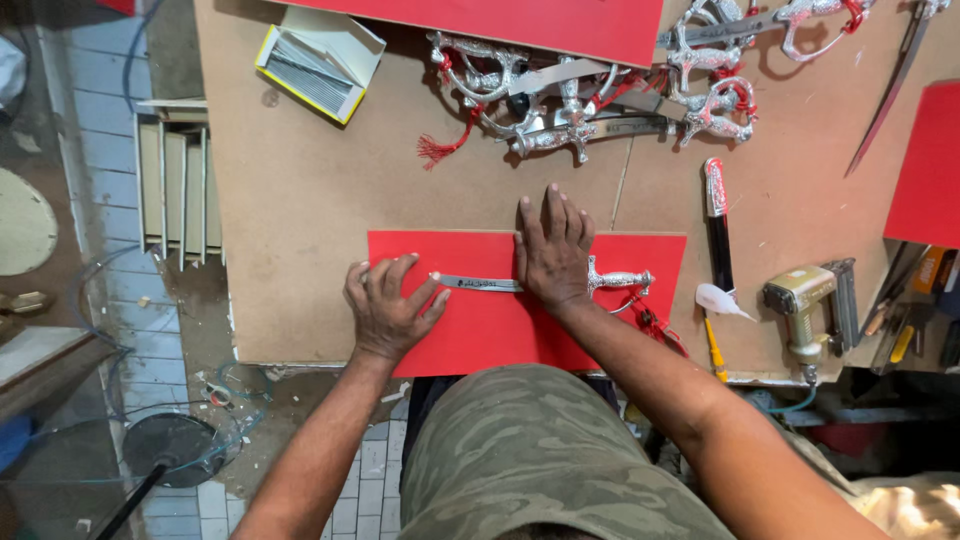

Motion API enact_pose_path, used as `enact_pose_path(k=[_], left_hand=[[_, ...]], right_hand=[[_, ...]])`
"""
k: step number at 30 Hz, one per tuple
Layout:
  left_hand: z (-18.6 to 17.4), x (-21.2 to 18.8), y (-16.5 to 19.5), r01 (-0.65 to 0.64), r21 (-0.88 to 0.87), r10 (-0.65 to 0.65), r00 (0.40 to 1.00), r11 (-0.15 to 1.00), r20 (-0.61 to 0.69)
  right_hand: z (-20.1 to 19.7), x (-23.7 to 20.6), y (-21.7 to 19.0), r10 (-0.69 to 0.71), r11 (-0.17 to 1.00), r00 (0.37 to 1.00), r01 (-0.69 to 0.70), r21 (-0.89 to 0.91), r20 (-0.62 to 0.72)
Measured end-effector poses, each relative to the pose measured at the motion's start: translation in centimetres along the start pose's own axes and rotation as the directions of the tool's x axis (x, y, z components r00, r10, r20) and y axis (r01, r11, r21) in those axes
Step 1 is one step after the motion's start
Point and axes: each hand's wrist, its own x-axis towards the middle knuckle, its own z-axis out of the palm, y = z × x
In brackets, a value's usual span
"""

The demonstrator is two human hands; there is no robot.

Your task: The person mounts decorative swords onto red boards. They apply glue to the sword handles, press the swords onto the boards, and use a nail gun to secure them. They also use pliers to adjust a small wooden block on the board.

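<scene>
Flat rectangular matt red board (480, 335) lies on the brown fibreboard worktop (300, 200), its near edge overhanging the worktop's front. On the board: small curved dagger with bright steel blade and ornate cast silver hilt (560, 283), lying crosswise, point to the left, hilt to the right, red tassel cord trailing off the hilt end.

Right hand (552, 255): fingers spread, palm flat, pressing down on the dagger's middle, covering where blade meets hilt. Left hand (388, 305): fingers loosely spread, resting on the board's left part, fingertips just beside the blade tip; contact with the tip unclear.

Farther back: heap of similar silver daggers with red tassels (580, 100), open box of metal strips (320, 60). To the right: black-sheathed dagger (718, 225), metal staple gun (808, 305), both well apart from the hands
</scene>
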Motion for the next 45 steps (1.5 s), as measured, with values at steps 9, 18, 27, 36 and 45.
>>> enact_pose_path(k=[9, 18, 27, 36, 45], left_hand=[[-3.3, -1.5, 3.1, -0.011, -0.005, 0.01, 0.997, 1.0, -0.07], [-5.5, -2.5, 5.6, -0.003, -0.027, 0.001, 0.998, 1.0, -0.07], [-5.6, -3.2, 6.6, 0.002, 0.003, -0.002, 0.997, 1.0, -0.081], [-5.9, -3.5, 7.5, 0.036, 0.008, -0.036, 0.998, 0.999, -0.058], [-6.2, -4.7, 7.9, 0.155, -0.153, -0.166, 0.984, 0.976, -0.062]], right_hand=[[-4.6, -2.9, -1.9, 0.01, 0.992, 0.978, 0.016, 0.125, -0.206], [-8.0, -5.9, -1.4, 0.307, 0.835, 0.92, -0.138, 0.532, -0.243], [-8.4, -17.2, 5.8, 0.457, 0.862, 0.813, -0.305, 0.405, -0.361], [-6.9, -27.2, 8.2, 0.301, 0.953, 0.922, -0.29, 0.082, -0.242], [-6.8, -31.3, 9.7, 0.549, 0.833, 0.808, -0.551, 0.056, -0.215]])
